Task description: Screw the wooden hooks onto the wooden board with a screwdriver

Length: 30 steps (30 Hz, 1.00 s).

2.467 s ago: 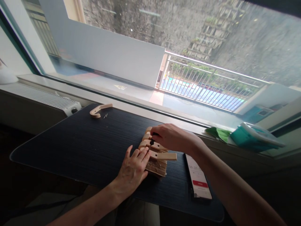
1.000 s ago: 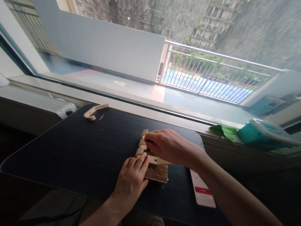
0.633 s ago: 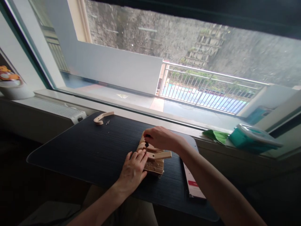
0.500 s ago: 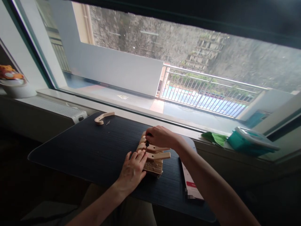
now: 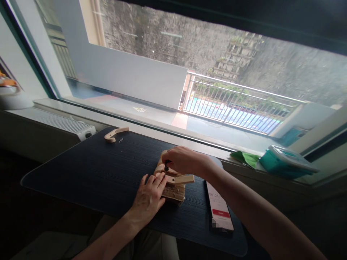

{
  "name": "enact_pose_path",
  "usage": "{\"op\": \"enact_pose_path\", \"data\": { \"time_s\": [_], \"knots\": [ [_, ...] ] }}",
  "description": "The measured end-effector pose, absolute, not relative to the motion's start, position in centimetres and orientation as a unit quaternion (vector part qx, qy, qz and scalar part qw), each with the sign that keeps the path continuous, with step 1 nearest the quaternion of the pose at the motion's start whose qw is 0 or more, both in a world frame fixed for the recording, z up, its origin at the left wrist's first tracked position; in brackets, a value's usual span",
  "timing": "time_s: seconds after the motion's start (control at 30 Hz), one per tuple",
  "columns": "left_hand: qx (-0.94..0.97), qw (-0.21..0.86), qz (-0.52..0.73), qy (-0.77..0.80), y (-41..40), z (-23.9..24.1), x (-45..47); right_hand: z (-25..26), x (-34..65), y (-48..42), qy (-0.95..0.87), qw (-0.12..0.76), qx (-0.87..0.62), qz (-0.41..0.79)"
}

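Observation:
My right hand (image 5: 180, 159) is closed round the dark handle of a screwdriver (image 5: 166, 166), its shaft pointing down at the nearest wooden hook. That pale curved wooden hook (image 5: 184, 179) lies across a brown wooden board (image 5: 173, 192), a dark hole showing in it. My left hand (image 5: 149, 193) grips the hook's left end, fingertips beside the screwdriver's tip and thumb along the board's near side. More hooks (image 5: 159, 168) sit farther along the board, partly covered by my right hand. The screw under the tip is hidden.
On the dark table (image 5: 81, 173), a loose wooden hook (image 5: 115, 134) lies at the far left beside small screws (image 5: 121, 140). A phone (image 5: 219, 209) with a running timer lies right of the board. A green cloth (image 5: 245, 159) and a teal box (image 5: 287, 160) stand by the window.
My right hand has sunk slightly and turned over the screwdriver, now covering more of the second hook. My left hand keeps its hold. The whole view has shifted slightly.

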<state>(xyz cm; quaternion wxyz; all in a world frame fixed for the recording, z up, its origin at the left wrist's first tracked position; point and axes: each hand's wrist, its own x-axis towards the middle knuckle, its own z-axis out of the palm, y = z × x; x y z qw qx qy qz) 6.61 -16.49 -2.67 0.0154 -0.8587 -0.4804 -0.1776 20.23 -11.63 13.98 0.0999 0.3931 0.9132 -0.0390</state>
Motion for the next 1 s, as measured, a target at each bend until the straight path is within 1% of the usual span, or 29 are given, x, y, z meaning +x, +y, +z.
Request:
{"op": "enact_pose_path", "data": {
  "time_s": [0.23,0.4,0.6,0.8,1.0],
  "knots": [
    [-0.858,0.022,-0.178,-0.482,-16.3,-2.9,6.6,13.1,20.6,-11.4,0.905,0.067,0.419,-0.026],
    [-0.858,0.017,-0.179,-0.48,-16.4,-2.8,6.6,13.7,20.1,-11.6,0.887,0.111,0.449,0.001],
    [-0.858,0.017,-0.182,-0.48,-16.3,-3.0,6.7,14.7,20.4,-12.0,0.916,0.126,0.379,-0.039],
    [-0.858,0.015,-0.185,-0.478,-16.1,-3.0,6.6,13.2,20.6,-11.4,0.924,0.077,0.374,-0.016],
    [-0.858,0.011,-0.186,-0.478,-16.2,-3.0,6.6,12.4,20.5,-10.9,0.908,0.081,0.412,0.012]
  ]
}}
